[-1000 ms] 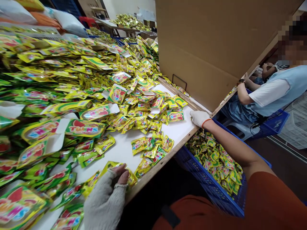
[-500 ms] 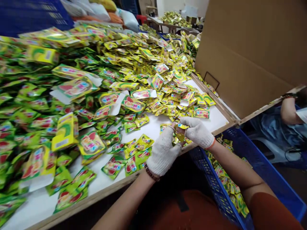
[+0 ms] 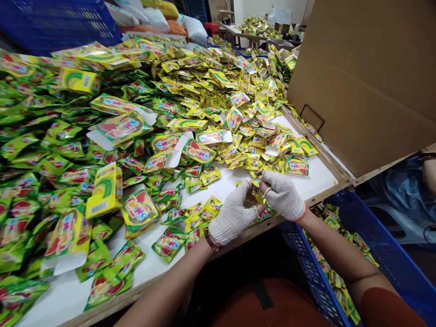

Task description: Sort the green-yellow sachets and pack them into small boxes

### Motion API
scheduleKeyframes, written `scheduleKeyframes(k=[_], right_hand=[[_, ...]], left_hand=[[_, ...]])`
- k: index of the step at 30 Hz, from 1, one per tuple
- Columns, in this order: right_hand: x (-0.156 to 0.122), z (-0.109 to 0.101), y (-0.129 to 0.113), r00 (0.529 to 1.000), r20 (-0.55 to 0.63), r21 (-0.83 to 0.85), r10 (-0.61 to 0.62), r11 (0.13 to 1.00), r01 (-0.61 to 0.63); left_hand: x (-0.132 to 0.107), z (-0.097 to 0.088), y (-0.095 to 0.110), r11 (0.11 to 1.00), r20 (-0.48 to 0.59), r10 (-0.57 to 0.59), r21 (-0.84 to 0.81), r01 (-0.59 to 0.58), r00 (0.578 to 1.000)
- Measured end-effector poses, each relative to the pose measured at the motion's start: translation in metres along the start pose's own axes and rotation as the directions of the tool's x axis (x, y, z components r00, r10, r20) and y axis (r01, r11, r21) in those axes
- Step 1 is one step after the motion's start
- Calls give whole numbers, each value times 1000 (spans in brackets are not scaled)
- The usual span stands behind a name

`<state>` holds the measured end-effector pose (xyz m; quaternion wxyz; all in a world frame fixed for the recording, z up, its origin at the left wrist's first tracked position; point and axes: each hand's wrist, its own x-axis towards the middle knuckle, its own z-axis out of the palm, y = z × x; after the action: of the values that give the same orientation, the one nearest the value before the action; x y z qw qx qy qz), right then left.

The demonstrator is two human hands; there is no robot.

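Observation:
Both my hands wear white knitted gloves with some fingertips bare, and they meet over the table's front edge. My left hand is curled with thumb and fingers around something small and yellowish, mostly hidden by the glove. My right hand pinches at a small yellow sachet between the two hands. Yellow and green sachets lie beside my left hand, among them a green one with a red fruit print. Beyond my hands, a small printed box lies on the white tabletop.
A large heap of sachets mixed with open-flapped boxes covers the table. A cardboard sheet stands at the right. Below it, a blue crate holds more sachets. Another blue crate and stuffed sacks stand behind.
The view has shifted left, so the table's contents sit farther right. My hands stay close together; the yellow sachet at my right fingertips has sunk lower between them and shows less.

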<state>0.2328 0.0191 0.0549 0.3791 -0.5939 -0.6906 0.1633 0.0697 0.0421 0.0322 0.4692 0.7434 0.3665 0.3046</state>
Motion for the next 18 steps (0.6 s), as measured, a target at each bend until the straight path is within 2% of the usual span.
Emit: scheduleKeyframes(k=[5,10,14,16,18], right_hand=[[2,1,0,998,33,101,55,993,-58],[4,-8,-1,980,41,352,196,915,-197],[-4,-16,-4,985,37,403,170,899,-170],[-8,-17,-9,982,92,514,167,836,-190],[-9,-16,-16,968,149,694,203,676,-249]], left_hand=[[-1,-1,-5,1000,-33,15,20,-15,999],[1,0,-9,989,-37,-98,-114,93,995],[3,-2,-11,969,-82,-147,-211,127,986],[4,-3,-10,974,-107,-158,-180,137,982],[3,-2,-10,983,-128,-163,-107,150,978]])
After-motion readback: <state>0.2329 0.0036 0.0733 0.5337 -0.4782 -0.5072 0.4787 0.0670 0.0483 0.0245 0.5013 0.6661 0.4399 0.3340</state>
